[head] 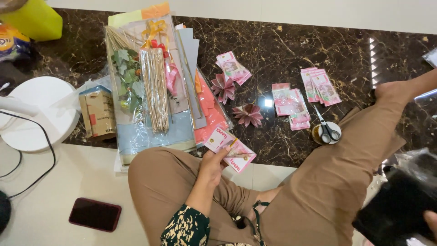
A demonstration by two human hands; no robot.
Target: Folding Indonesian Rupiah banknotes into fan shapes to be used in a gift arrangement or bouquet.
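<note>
Dark marble floor point(291, 50), pale tiles near. Left hand point(213, 165) grip pinching fanned pink banknotes point(230, 148). Right hand point(431, 222) at far-right edge against black bag point(396, 205), grip unclear. Scissors point(327, 127), folded paper flowers point(248, 114) beyond.

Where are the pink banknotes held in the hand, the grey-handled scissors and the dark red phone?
Pink banknotes point(230, 149), head view: middle of the fanned notes.
Grey-handled scissors point(326, 128), head view: at the pivot, above the handles.
Dark red phone point(94, 214), head view: screen centre.

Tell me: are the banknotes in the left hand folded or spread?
Spread: the left hand holds the pink banknotes flat and fanned apart.
</note>
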